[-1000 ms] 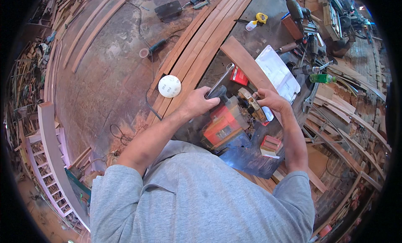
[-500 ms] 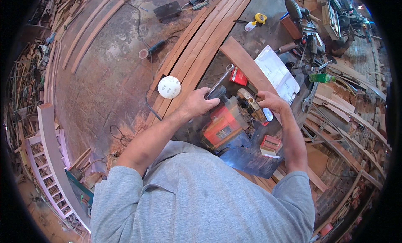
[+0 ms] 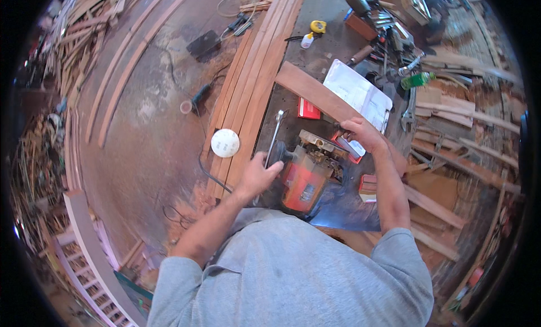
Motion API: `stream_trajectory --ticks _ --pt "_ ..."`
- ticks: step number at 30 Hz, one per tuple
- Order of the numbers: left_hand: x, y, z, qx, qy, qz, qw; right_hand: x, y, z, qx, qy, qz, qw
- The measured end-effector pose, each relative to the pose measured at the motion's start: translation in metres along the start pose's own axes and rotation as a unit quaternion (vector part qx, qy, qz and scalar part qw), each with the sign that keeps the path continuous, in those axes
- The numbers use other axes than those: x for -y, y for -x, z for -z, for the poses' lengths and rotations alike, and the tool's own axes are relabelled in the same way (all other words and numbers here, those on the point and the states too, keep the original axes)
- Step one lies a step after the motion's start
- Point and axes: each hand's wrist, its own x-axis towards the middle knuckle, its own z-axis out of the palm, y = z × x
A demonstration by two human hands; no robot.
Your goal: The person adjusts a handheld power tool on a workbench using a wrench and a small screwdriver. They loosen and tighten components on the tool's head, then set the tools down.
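Beside the red router (image 3: pixel 304 185), the left hand (image 3: pixel 260 175) clasps a wrench (image 3: pixel 275 134); right hand (image 3: pixel 363 134) curled, hold unclear.

Stained worktop (image 3: pixel 135 169) amid heaped timber strips (image 3: pixel 84 39)

Chunky red router (image 3: pixel 306 187) lying on its side just below center, shiny wrench (image 3: pixel 275 136) kinda slanting up left of it.

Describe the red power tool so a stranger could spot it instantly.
Find the grey shirt along the bottom. Just above it, right of the left hand, sits the power tool. Unlike the small red boxes nearby, it is bulky and scuffed, with a black knob.
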Motion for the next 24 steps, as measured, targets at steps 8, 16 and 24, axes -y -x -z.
stream_trajectory --ticks 8,16,24 --pt "0.062 0.027 0.01 0.03 -0.016 -0.066 0.997 -0.009 0.098 -0.027 -0.113 -0.002 0.216 0.97" --pt "-0.052 0.067 0.054 0.066 -0.112 -0.453 0.882 -0.012 0.185 -0.155 0.094 0.086 0.233 0.964" --pt "-0.038 0.041 0.063 0.146 -0.112 -0.209 0.961 -0.089 0.203 -0.209 -0.267 -0.064 0.116 0.955"
